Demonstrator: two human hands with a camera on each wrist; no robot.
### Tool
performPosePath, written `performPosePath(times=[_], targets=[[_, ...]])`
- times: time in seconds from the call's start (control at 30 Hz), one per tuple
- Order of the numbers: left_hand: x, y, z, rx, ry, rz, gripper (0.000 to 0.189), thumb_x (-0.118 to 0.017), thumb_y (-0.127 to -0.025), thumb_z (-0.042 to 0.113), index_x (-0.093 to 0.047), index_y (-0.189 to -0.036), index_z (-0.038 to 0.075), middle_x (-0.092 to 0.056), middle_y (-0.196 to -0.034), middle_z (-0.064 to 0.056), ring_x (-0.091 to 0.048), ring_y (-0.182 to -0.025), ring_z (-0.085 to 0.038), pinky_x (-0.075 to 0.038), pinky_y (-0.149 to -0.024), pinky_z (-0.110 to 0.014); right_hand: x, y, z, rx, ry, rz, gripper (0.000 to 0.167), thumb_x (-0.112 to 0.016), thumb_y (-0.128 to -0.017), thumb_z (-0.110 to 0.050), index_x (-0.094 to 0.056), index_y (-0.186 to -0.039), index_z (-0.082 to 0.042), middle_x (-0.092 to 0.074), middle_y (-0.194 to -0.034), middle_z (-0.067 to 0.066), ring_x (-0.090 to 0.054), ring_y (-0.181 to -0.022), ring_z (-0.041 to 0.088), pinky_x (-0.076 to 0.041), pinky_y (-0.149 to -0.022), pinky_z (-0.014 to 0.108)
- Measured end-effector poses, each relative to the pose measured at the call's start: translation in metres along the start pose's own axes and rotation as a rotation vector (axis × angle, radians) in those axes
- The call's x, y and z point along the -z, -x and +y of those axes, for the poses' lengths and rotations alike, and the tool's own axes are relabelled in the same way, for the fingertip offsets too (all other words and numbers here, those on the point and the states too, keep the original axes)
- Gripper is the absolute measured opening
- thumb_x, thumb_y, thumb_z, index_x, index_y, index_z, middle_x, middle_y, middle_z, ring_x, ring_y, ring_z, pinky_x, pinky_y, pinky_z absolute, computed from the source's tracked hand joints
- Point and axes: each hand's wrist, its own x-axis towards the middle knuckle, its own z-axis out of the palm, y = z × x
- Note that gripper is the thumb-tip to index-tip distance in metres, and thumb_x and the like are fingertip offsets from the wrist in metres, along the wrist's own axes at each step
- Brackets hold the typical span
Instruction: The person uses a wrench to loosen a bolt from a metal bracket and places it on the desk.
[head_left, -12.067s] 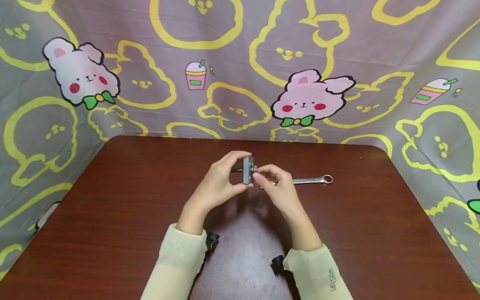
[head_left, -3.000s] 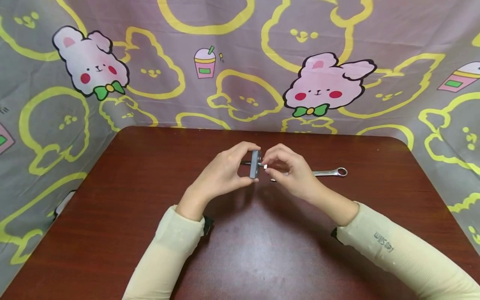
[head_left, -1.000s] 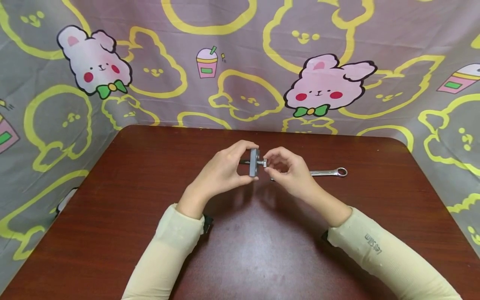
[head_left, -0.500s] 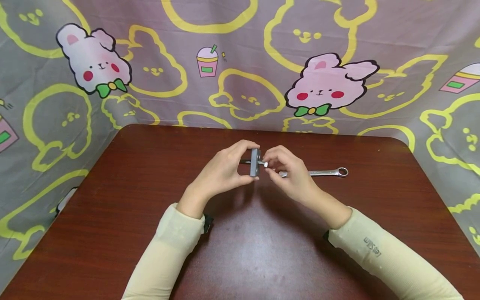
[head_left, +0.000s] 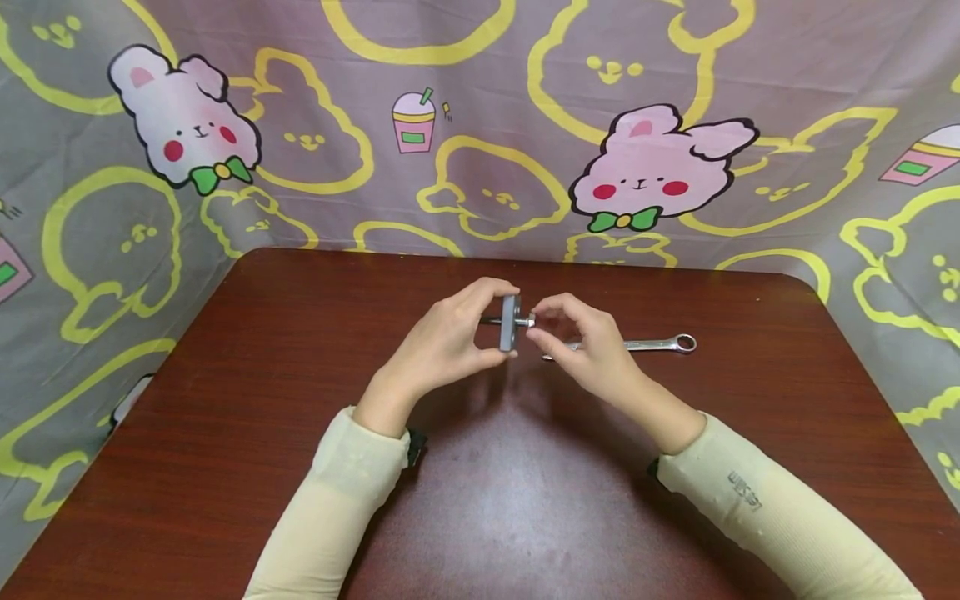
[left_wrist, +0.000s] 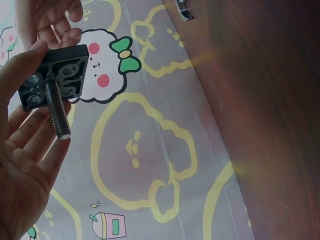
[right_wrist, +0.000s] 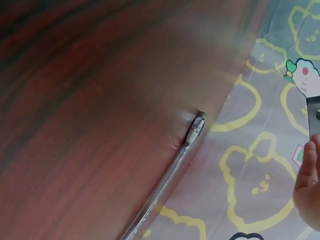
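Observation:
My left hand (head_left: pixel 438 346) grips a grey square plate (head_left: pixel 508 323) by its upper and lower edges, above the table. A metal bolt (head_left: pixel 525 321) runs through the plate, its hex head facing right. In the left wrist view, the threaded shank (left_wrist: pixel 59 112) sticks out of the plate's ribbed, holed back. Thumb and index finger of my right hand (head_left: pixel 592 342) pinch the bolt head, which stands a short way off the plate. Below that hand lies a combination wrench (head_left: pixel 656 344), its ring end to the right and its middle partly hidden by the hand.
The dark red-brown table (head_left: pixel 480 500) has rounded far corners. A patterned cloth (head_left: pixel 480 108) with cartoon rabbits hangs close behind it and along both sides.
The bolt head sits farther from the plate than twelve seconds ago, and my right forearm has swung outward. Lately the right fingers shift around the bolt head; the left hand keeps its grip.

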Motion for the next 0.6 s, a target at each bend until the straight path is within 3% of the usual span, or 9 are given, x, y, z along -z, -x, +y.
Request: performPosePath(times=[0.2, 0.43, 0.6], targets=[[-0.0006, 0.0005, 0.0006, -0.002, -0.010, 0.004, 0.066, -0.088, -0.072, 0.013, -0.053, -0.128, 0.005, -0.061, -0.123, -0.004, -0.064, -0.107, -0.016, -0.055, -0.093, -0.031, -0.0017, 0.0014, 0.0012, -0.093, 0.055, -0.003, 0.014, -0.074, -0.087, -0.007, -0.070, -0.100, -0.003, -0.072, -0.090, 0.009, -0.065, -0.065, 0.012, -0.055, -0.058, 0.024], [-0.0006, 0.0012, 0.0002, 0.006, -0.009, -0.001, 0.066, -0.088, -0.072, 0.014, -0.053, -0.128, 0.006, -0.061, -0.122, -0.004, -0.064, -0.107, -0.016, -0.055, -0.093, -0.031, -0.0037, 0.0015, 0.0026, -0.038, 0.066, 0.024, 0.016, -0.078, -0.082, -0.005, -0.069, -0.096, -0.003, -0.072, -0.086, 0.007, -0.060, -0.068, 0.007, -0.054, -0.058, 0.027], [-0.0008, 0.0006, 0.0002, 0.010, -0.003, -0.004, 0.066, -0.088, -0.072, 0.014, -0.053, -0.127, 0.006, -0.061, -0.123, -0.005, -0.064, -0.107, -0.016, -0.055, -0.094, -0.031, -0.0033, 0.0019, 0.0024, -0.076, 0.024, 0.009, 0.020, -0.077, -0.084, -0.005, -0.067, -0.102, -0.004, -0.071, -0.086, 0.006, -0.061, -0.074, 0.006, -0.053, -0.059, 0.021]])
